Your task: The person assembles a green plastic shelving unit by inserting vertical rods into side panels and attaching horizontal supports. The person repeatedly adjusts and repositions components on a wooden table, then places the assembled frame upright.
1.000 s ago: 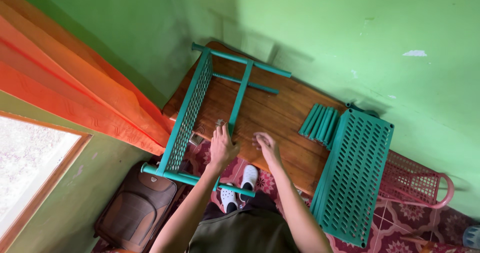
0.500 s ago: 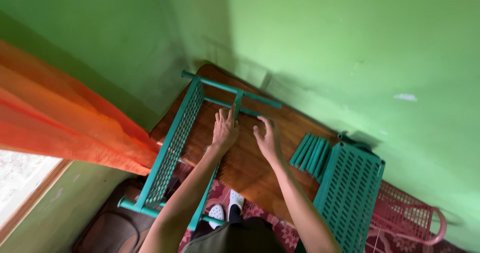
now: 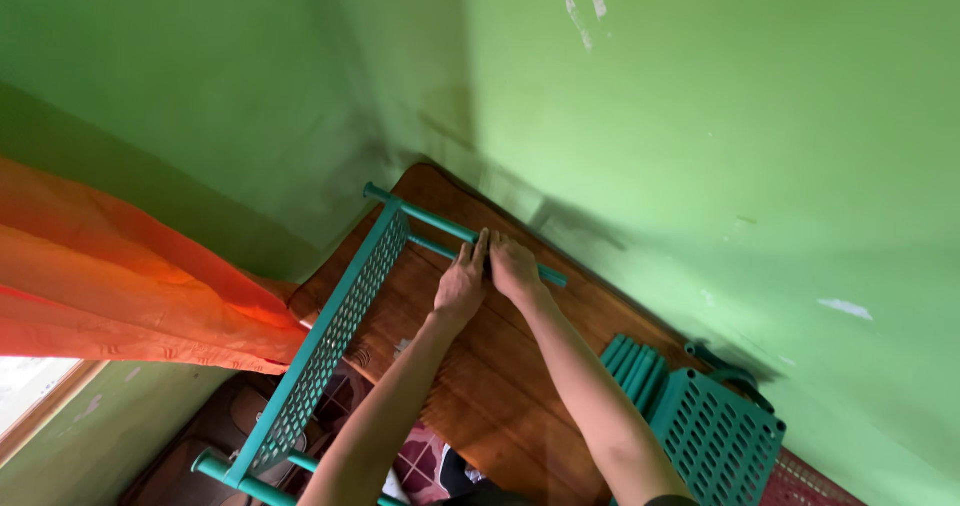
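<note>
Head view, one moment.

- Left hand (image 3: 462, 284): fingers straight and pressed together, laid flat on the teal plastic cross rod (image 3: 432, 247), fingertips reaching the long teal plastic top rail (image 3: 440, 225) just beyond.
- Right hand (image 3: 513, 269): touching the left hand's side, knuckles bent over the same rail. Cannot tell whether the fingers close round it.
- The rail runs off to the left of the hands, where it meets the perforated teal plastic side panel (image 3: 330, 344). That panel stands on edge and slopes back toward the body, outside the left forearm.
- All of this rests on the brown wooden tabletop (image 3: 500, 396) under both wrists.

Step in hand (judgement): rod and rail are being pressed together at their joint, on a half-built rack. A next move would call for steady pressure along the rod's axis, with the side panel kept from tipping.

Edges and room:
- The green painted wall (image 3: 700, 116) lies just beyond the fingertips, with little room forward.
- The table edge falls away left of the panel, where an orange cloth curtain (image 3: 130, 276) hangs.
- Right of the right forearm lie a bundle of loose teal plastic rods (image 3: 628, 354) and a second perforated teal panel (image 3: 722, 436).
- Bare wood between the forearms is the open room.
</note>
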